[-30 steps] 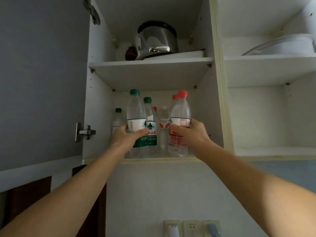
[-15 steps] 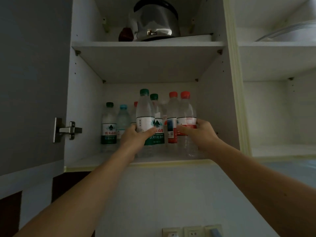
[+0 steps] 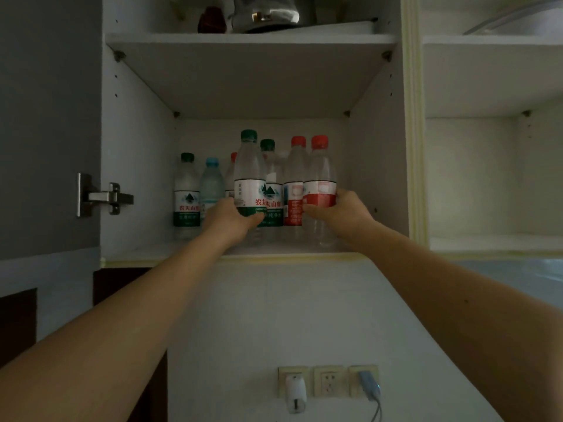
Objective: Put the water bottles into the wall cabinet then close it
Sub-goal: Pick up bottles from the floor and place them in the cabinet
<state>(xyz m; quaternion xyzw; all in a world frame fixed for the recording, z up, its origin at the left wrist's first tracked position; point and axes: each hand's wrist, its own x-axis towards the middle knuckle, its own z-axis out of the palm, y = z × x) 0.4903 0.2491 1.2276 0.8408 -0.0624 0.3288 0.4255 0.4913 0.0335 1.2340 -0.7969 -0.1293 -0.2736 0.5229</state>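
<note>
My left hand grips a green-capped water bottle upright on the lower shelf of the open wall cabinet. A red-capped, red-labelled bottle stands to its right, and my right hand is wrapped round it. Between and behind them stand another green-capped bottle and another red-capped one. Further left are a green-capped bottle, a blue-capped one and a partly hidden red-capped one.
The grey cabinet door hangs open at the left on a metal hinge. A steel pot sits on the upper shelf. The neighbouring cabinet at the right is open. Wall sockets with plugs lie below.
Both bottles have gone from the shelf's front edge deeper into the cabinet. The view has closed in on the shelf, bringing the left-hand bottles into sight.
</note>
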